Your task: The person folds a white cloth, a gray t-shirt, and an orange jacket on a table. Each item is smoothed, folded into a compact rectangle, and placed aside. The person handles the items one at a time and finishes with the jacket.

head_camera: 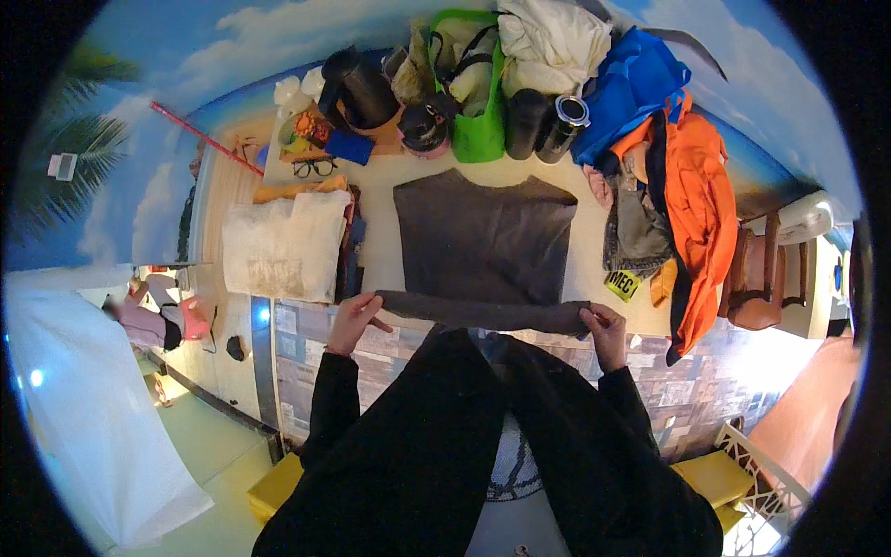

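Note:
A dark grey garment (484, 237) lies spread flat on the pale table (379, 268), its shoulder and neck edge away from me. Its near edge is raised in a narrow folded band at the table's front edge. My left hand (353, 322) pinches the band's left end between thumb and fingers. At the band's right end, my right hand (607, 334) grips the other corner. Left of the garment sits a stack of folded cloths with a whitish one (285, 247) on top.
Eyeglasses (314, 167), a black pitcher (360, 89), a green bag (480, 132) and a dark tumbler (560, 129) line the far side. An orange garment (699, 223), grey folded clothing (635, 233) and a blue bag (630, 90) lie at right. A wooden chair (755, 278) stands beyond. Another person (150, 324) is at far left.

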The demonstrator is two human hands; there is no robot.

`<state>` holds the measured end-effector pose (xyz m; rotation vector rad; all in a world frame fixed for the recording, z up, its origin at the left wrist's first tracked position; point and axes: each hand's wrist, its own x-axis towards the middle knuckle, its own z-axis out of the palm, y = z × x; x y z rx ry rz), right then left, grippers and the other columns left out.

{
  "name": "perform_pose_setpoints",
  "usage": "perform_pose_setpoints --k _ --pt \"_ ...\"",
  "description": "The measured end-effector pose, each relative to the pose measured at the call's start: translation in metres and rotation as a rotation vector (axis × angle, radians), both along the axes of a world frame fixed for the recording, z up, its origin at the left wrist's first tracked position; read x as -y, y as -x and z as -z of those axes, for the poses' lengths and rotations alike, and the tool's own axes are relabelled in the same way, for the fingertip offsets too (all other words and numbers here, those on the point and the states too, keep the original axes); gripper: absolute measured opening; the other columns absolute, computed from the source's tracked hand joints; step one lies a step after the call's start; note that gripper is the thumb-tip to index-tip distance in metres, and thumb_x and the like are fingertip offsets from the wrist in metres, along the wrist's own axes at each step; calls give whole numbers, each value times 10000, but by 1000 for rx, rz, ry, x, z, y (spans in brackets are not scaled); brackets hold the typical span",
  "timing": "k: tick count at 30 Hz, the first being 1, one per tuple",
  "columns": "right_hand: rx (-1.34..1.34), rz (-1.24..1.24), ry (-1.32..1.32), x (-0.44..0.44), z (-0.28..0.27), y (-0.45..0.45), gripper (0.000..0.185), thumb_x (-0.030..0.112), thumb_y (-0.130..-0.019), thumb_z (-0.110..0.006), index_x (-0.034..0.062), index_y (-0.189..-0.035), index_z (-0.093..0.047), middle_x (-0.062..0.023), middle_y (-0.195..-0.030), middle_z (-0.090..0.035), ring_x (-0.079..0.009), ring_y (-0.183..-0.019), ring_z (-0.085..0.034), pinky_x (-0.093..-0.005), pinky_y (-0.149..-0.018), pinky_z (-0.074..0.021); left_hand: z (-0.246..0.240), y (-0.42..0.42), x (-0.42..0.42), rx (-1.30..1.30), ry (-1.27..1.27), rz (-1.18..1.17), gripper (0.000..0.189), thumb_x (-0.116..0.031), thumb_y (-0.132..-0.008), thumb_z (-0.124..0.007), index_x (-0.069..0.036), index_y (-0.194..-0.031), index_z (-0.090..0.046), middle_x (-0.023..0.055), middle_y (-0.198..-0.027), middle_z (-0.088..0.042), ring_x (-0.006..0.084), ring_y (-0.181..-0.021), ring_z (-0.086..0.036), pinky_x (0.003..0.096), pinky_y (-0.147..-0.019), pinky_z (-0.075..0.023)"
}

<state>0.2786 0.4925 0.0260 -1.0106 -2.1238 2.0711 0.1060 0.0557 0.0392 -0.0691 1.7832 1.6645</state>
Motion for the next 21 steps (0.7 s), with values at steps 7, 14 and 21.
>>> perform_pose_setpoints --k 7,14,21 --pt "-82 -26 -127 -38 41 90 142 124 -871 -677 -17 -871 -662 10 -802 -640 -72 -751 -558 -219 -723 -449 24 110 -40 -14 77 9 339 -318 -920 -623 -9 -1058 -632 28 -906 -593 137 -581 -623 266 -523 -500" --pt "-55 110 -32 -57 149 170 425 319 -845 -724 23 -1119 -589 -40 -939 -643 -113 -841 -576 -245 -756 -460 110 168 -83 163 159 -178 479 -314 -878 -679 -13 -1224 -542 38 -992 -578 155 -607 -634 275 -566 -532" --pt "-50 78 -768 -35 152 157 302 276 -810 -742 -3 -870 -644 -145 -917 -625 -271 -785 -607 -334 -734 -482 137 137 -87 -238 377 -208 342 -243 -865 -697 28 -1056 -615 71 -938 -572 195 -650 -650 310 -563 -548"
